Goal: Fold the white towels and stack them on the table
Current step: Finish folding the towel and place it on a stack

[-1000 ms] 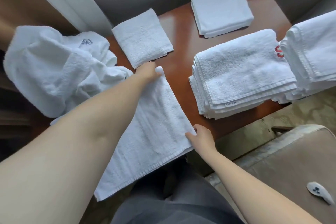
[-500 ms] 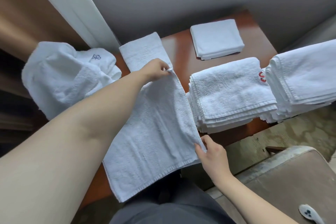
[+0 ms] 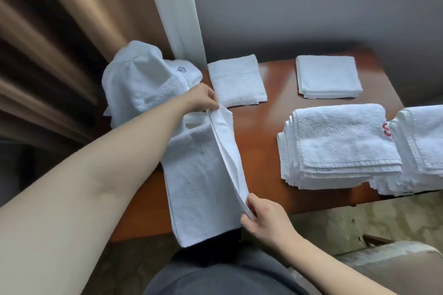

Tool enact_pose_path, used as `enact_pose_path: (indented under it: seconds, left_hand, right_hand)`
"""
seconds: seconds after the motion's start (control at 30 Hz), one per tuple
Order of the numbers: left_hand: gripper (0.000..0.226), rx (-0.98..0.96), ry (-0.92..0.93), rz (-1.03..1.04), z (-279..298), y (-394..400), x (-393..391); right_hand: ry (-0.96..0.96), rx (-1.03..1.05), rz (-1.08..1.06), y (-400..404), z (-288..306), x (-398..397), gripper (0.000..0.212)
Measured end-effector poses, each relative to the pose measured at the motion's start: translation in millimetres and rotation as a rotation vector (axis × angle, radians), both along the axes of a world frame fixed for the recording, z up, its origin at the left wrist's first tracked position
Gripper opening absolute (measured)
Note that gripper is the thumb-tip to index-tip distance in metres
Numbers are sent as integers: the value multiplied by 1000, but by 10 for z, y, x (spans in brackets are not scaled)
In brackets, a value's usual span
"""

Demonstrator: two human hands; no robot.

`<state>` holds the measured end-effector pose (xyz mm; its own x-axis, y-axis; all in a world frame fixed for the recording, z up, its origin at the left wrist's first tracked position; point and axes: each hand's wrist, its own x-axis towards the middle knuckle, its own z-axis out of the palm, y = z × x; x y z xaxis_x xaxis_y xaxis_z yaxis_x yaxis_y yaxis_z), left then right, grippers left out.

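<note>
1. Head view: a looped terry towel [image 3: 203,175] of white cotton with a hemmed edge is seen on the near left part of the glossy reddish-brown wooden surface [image 3: 263,132], its near end hanging past the front edge.
2. The towel is doubled lengthwise into a long narrow strip; its long axis runs from the near edge away toward the far left.
3. Its raised edge is pinched at the far end by the left hand [image 3: 201,100] and at the near end by the right hand [image 3: 261,218], fingers curled on the cloth.
4. A crumpled heap of towels [image 3: 139,84] lies at far left.
5. Two small folded squares [image 3: 237,81] [image 3: 328,76] lie flat at the back.
6. Two thick stacks [image 3: 340,143] [image 3: 422,146] of folded towels stand at right, touching.
</note>
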<state>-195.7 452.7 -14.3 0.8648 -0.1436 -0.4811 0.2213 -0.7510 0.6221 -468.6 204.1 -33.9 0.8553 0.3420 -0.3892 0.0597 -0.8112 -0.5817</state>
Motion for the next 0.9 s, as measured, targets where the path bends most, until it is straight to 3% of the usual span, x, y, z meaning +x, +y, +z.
enact_pose_path:
  seconds: [0.3,0.47,0.57,0.63,0.77,0.9]
  left_hand:
    - [6,57,-81,141,-22,1014,-773]
    - [8,202,-41,76,-124,1393,-1078]
    - [7,359,-33,68,-272,1499,-1239]
    - [10,413,-73,151,-384,1511,-1378]
    - [10,274,-216,410,-602,1319,-1846]
    - [26,125,6,705,-950,1037,-2415]
  right_hand:
    - [39,-107,405,1014,-142,-121,19]
    - [54,-221,565,1460,-291,-241,18]
    - [114,-258,613,1605,-414,-284,36]
    - [194,-243,549,1629,-504,-236,54]
    - [196,-110,101,1475,-676,167,46]
    - [18,-173,-230,1073,-847,666,41]
